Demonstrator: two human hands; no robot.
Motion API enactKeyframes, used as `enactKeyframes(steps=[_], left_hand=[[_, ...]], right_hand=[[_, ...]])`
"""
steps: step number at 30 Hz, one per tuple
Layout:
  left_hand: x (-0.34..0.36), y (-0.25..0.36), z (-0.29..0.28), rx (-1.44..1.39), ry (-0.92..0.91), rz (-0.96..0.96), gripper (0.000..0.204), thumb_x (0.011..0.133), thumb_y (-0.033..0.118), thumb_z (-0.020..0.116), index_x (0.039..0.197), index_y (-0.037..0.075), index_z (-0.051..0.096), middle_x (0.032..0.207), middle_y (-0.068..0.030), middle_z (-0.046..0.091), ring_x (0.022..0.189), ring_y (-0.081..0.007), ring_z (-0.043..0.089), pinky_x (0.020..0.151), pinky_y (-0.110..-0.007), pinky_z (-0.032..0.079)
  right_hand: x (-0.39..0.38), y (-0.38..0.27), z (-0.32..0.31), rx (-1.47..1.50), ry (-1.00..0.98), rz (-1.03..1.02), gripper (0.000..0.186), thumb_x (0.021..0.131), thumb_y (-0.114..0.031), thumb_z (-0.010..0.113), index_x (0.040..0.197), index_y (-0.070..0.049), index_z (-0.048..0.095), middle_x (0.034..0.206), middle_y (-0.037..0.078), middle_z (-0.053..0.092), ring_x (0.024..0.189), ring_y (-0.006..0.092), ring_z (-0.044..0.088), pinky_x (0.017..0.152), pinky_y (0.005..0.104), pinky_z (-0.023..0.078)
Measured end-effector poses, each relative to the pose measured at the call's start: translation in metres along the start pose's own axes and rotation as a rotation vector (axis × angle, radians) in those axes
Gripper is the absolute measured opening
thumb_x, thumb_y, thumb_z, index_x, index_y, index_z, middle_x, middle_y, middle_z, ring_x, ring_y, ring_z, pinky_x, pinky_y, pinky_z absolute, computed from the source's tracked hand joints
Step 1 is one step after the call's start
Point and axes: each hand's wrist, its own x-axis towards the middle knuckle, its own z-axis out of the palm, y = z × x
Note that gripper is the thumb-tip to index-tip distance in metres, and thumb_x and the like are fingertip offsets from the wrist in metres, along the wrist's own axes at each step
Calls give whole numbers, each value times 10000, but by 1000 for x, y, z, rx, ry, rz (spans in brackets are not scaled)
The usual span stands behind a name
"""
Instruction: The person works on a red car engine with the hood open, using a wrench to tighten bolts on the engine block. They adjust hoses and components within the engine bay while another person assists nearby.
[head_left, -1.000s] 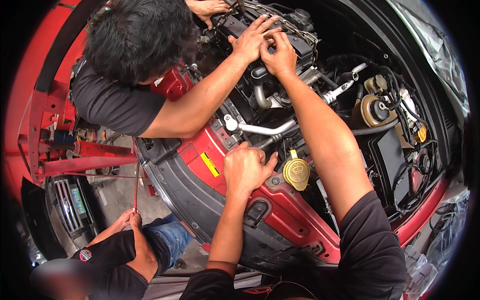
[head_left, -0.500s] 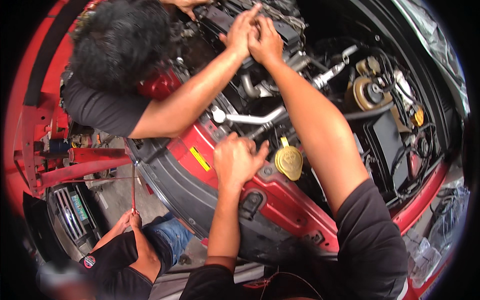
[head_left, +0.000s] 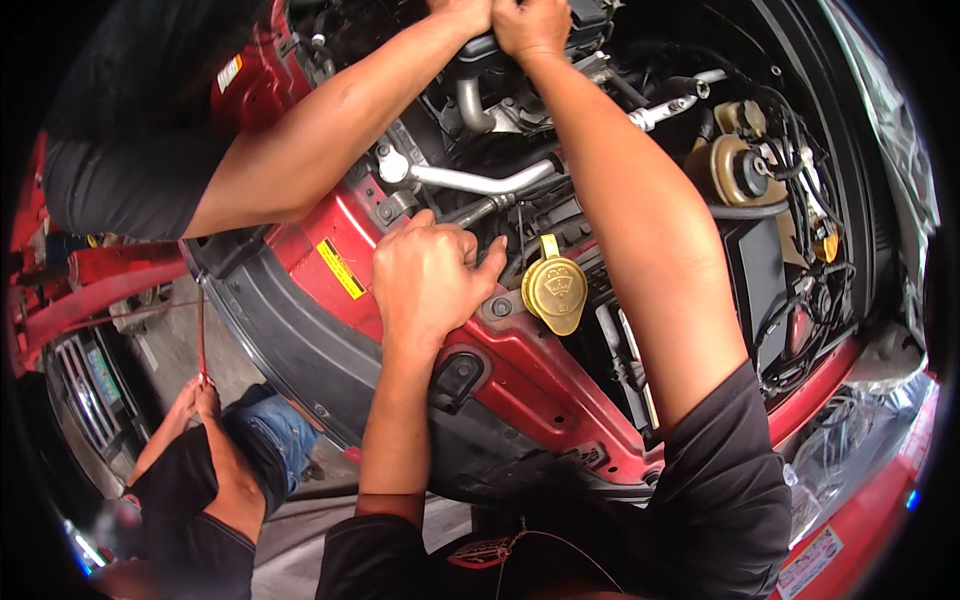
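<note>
Well, in the head view your left hand (head_left: 430,280) rests on the red panel (head_left: 545,385) at the engine bay's front edge, half curled, thumb out, near the yellow cap (head_left: 556,295); whether it grips anything you can't tell. Farther in, your right hand (head_left: 532,25) is at the engine (head_left: 592,22), just beside a co-worker's hand (head_left: 462,14); its fingertips are cut off, hiding its grip.
</note>
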Motion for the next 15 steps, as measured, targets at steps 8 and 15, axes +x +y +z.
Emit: enactKeyframes(steps=[8,15], left_hand=[[-2,-6,5,-49,19,7,470,748,338,838,471,74,564,497,-55,538,583,-264,550,571,-413,484],[0,-4,5,-37,32,23,472,742,317,840,469,69,546,501,-53,537,583,-264,543,566,-407,473]], right_hand=[[4,13,6,12,30,-44,158,964,-194,598,1080,-111,665,1041,143,703,952,346,696,848,427,545],[10,22,1,26,20,-69,179,974,-201,605,1122,-113,654,1026,148,713,926,334,709,829,424,556]])
